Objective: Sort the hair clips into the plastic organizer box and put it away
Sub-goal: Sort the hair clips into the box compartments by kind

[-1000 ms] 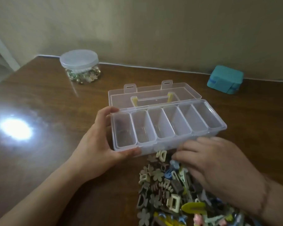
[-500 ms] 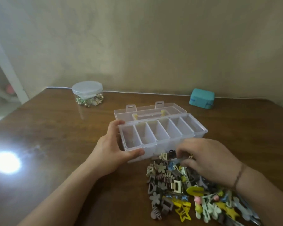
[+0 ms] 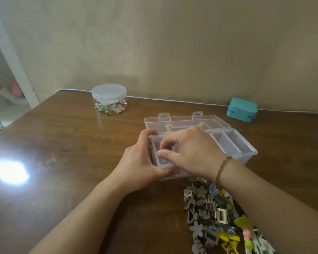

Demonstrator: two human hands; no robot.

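The left hand [image 3: 136,162] grips the open organizer box's [image 3: 233,145] left end so it doesn't slide on the tabletop [image 3: 72,143], while the right hand [image 3: 189,153], fingers curled over the leftmost compartment, seems to drop a clip, the hair clips [image 3: 215,215] pile just beside it.

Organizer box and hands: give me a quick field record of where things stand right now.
organizer box: open, lid laid back, on the wooden table
left hand: grips the box's left end
right hand: over the leftmost compartment, thumb and fingers curled; whether it holds a clip cannot be told
right-end compartments: look empty
hair clips: mixed pile on the table, in front of the box
round jar: lidded, far left
teal case: far right, by the wall
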